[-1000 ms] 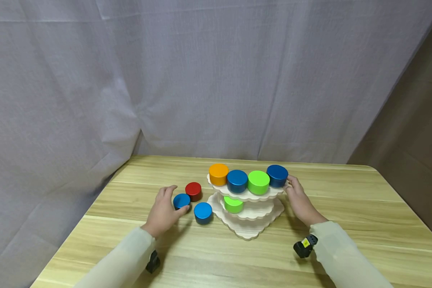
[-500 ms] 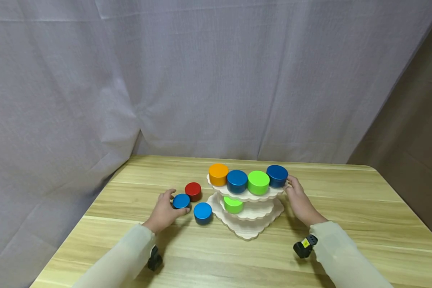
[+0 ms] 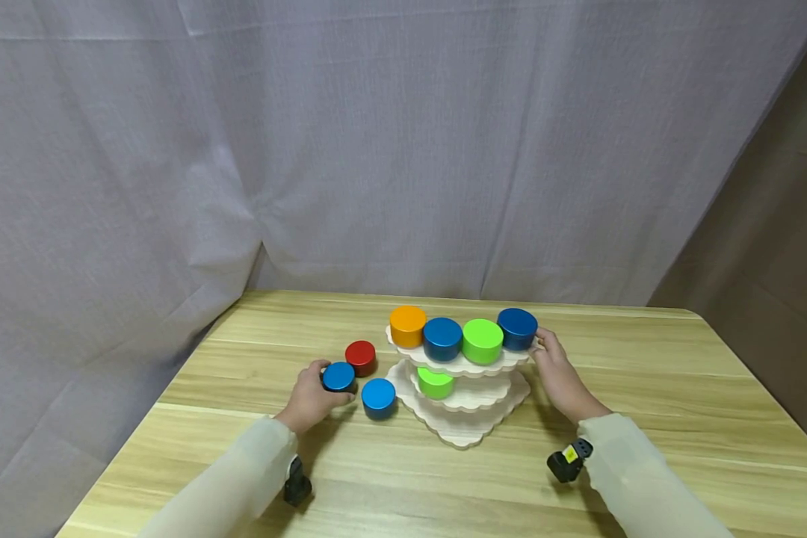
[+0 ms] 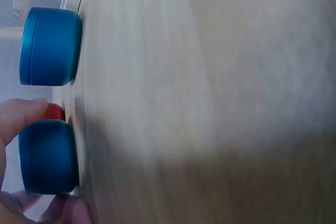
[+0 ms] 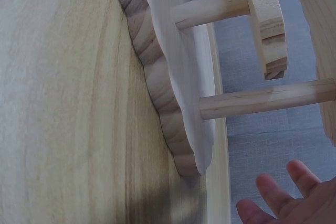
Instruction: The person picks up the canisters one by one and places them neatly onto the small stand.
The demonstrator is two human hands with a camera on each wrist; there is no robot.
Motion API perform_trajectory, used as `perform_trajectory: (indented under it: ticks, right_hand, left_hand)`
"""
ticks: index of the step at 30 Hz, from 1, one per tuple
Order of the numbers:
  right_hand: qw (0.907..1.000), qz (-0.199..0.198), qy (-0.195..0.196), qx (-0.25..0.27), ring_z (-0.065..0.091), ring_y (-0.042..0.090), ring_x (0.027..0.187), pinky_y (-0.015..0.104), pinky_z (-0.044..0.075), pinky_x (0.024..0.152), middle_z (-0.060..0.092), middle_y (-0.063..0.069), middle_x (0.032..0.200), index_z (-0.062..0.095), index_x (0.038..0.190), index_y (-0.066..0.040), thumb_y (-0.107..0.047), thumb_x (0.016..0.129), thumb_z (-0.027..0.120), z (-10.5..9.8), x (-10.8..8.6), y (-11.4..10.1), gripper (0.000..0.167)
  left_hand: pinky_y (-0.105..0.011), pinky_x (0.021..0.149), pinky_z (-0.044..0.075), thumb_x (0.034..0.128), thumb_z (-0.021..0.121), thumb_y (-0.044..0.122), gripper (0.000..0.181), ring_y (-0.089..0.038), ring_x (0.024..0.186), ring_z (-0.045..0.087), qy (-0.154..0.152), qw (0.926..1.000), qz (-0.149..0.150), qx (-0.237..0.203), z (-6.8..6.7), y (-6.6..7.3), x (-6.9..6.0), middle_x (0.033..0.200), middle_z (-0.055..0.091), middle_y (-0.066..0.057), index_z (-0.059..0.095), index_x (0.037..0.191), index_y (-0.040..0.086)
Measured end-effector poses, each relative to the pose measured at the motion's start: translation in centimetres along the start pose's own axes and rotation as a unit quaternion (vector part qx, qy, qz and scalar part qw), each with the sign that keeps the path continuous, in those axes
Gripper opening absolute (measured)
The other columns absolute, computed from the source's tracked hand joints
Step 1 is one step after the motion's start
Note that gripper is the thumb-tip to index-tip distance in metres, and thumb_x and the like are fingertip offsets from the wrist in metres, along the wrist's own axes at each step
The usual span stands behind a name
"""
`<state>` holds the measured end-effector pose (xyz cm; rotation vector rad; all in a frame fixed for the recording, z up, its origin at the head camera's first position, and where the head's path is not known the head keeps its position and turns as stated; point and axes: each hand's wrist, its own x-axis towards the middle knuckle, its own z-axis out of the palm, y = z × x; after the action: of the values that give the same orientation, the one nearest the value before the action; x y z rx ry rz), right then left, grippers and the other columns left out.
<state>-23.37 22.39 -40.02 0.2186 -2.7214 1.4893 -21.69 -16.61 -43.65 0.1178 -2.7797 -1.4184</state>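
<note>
My left hand (image 3: 309,398) grips a blue round tin (image 3: 339,377) on the table, thumb on its near side and fingers round the far side. In the left wrist view the thumb lies along one side of this tin (image 4: 48,157). A red tin (image 3: 361,359) and another blue tin (image 3: 379,398) stand close by. My right hand (image 3: 565,381) is at the right end of a tiered wooden stand (image 3: 464,432), beside a dark blue tin (image 3: 518,329). Its fingers, extended in the right wrist view, are spread; whether they touch the stand is unclear.
On the stand's top tier are an orange tin (image 3: 408,327), a blue tin (image 3: 442,339) and a green tin (image 3: 483,341); another green tin (image 3: 435,382) sits on a lower tier. A grey curtain (image 3: 403,149) hangs behind the table (image 3: 645,373).
My left fingers and thumb have closed round the blue tin, and the left wrist has shifted slightly to the right. The right hand and the stand look unmoved.
</note>
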Motion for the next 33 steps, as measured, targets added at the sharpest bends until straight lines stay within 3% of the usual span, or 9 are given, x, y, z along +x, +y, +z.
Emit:
perform_trajectory:
  ticks: [6, 18, 33]
  right_hand:
    - [1.0, 0.0, -0.003, 0.005, 0.009, 0.047, 0.141, 0.066, 0.013, 0.109, 0.012, 0.028, 0.154, 0.019, 0.148, 0.001, -0.022, 0.102, 0.025, 0.1, 0.1, 0.1, 0.052]
    - [1.0, 0.0, -0.003, 0.009, 0.01, 0.047, 0.141, 0.066, 0.012, 0.109, 0.013, 0.029, 0.153, 0.019, 0.147, 0.002, -0.021, 0.101, 0.025, 0.0, 0.1, 0.1, 0.052]
    - [1.0, 0.003, -0.001, 0.009, 0.012, 0.048, 0.14, 0.065, 0.013, 0.11, 0.016, 0.03, 0.152, 0.019, 0.147, 0.002, -0.021, 0.1, 0.025, 0.1, 0.0, 0.0, 0.052]
  left_hand:
    - [-0.056, 0.098, 0.04, 0.0715, 0.083, 0.011, 0.074, -0.043, 0.115, 0.05, 0.015, 0.9996, -0.023, -0.001, 0.3, -0.1, 0.0, 0.125, 0.05, -0.029, 0.044, 0.131, -0.008]
    - [-0.056, 0.098, 0.04, 0.072, 0.083, 0.01, 0.063, -0.043, 0.114, 0.05, 0.062, 0.9979, -0.017, -0.011, 1.5, -0.5, -0.1, 0.12, 0.055, -0.026, 0.051, 0.123, -0.007]
    - [-0.053, 0.098, 0.042, 0.0765, 0.078, 0.01, 0.064, -0.041, 0.111, 0.049, 0.085, 0.9957, -0.02, -0.03, 1.1, -0.3, -0.4, 0.119, 0.044, -0.027, 0.045, 0.128, -0.007]
